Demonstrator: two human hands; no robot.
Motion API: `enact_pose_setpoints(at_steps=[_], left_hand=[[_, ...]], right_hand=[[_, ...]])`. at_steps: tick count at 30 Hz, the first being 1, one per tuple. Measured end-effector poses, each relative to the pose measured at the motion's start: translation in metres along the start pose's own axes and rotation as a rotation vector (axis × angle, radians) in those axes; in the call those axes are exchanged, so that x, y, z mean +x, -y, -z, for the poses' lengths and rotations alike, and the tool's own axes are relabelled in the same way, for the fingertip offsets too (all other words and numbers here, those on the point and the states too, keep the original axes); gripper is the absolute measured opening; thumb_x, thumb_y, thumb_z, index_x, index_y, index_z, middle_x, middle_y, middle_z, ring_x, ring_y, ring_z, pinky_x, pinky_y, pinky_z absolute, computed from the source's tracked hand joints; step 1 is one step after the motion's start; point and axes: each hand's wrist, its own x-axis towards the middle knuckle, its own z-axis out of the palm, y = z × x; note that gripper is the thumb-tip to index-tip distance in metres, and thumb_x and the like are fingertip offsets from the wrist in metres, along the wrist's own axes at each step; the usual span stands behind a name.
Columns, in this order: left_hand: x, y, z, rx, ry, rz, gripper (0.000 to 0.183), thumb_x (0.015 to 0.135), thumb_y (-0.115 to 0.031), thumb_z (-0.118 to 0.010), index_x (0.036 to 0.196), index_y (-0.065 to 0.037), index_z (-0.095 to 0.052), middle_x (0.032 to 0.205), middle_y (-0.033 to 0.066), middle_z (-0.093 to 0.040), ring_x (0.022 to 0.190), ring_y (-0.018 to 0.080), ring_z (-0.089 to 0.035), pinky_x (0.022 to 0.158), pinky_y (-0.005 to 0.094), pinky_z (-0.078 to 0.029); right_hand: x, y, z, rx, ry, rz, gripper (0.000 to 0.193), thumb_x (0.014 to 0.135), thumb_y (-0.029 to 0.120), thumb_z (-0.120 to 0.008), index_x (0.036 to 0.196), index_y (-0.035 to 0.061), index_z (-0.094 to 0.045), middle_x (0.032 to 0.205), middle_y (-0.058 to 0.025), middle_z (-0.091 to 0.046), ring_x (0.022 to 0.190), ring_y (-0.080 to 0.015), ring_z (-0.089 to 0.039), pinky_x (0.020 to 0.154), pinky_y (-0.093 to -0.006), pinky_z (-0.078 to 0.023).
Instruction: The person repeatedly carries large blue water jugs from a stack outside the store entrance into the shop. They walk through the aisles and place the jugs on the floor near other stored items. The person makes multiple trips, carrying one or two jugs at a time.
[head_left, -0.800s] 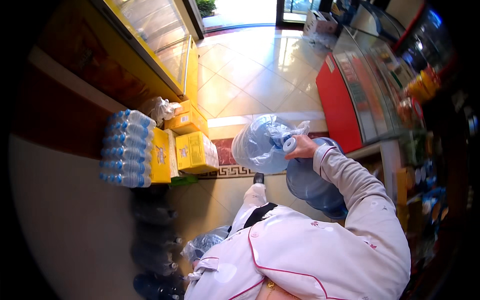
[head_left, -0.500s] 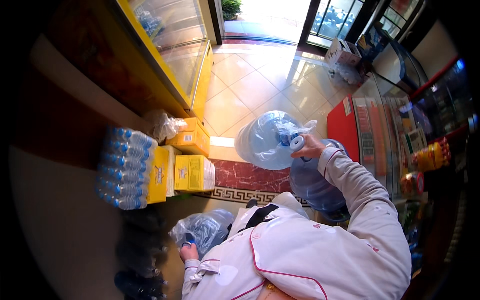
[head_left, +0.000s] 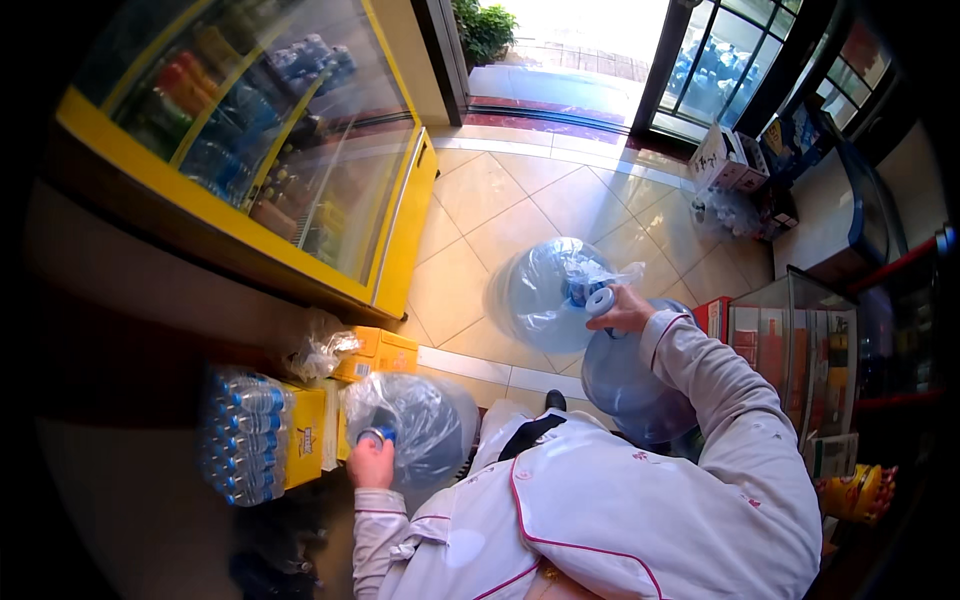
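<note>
My left hand: clamped at neck of plastic-wrapped jug, lower left of centre. My right hand: closed round neck of bare blue jug, right of centre; second wrapped jug just beside, can't tell if gripped too. Yellow-framed fridge, upper left.

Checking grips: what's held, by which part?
Left hand: round bagged bluish plastic jug, by its neck. Right hand: round unbagged blue plastic jug, by its neck; unclear whether the pale bagged jug too.
</note>
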Motion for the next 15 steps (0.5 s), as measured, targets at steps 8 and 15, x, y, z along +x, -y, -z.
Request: enact_pose_setpoints(at_steps=[8, 15], left_hand=[[0.178, -0.214, -0.04, -0.136, -0.007, -0.185, 0.028, 0.07, -0.029, -0.069, 0.067, -0.003, -0.059, 0.062, 0.0165, -0.059, 0.062, 0.0357, -0.059, 0.058, 0.0449, -0.045], [0.315, -0.395, -0.057, -0.126, 0.104, -0.341, 0.025, 0.071, -0.028, -0.068, 0.07, -0.004, -0.061, 0.062, 0.0141, -0.06, 0.062, 0.033, -0.061, 0.058, 0.0427, -0.046]], right_hand=[[0.131, -0.04, 0.12, -0.067, -0.029, -0.012, 0.05, 0.055, 0.029, -0.081, 0.093, 0.0014, -0.067, 0.086, -0.0116, -0.068, 0.08, -0.0211, -0.064, 0.075, -0.0316, -0.05], [0.222, -0.072, 0.237, -0.03, -0.054, -0.049, 0.056, 0.054, 0.031, -0.082, 0.097, -0.0006, -0.065, 0.093, -0.0127, -0.067, 0.087, -0.0223, -0.064, 0.081, -0.031, -0.048]])
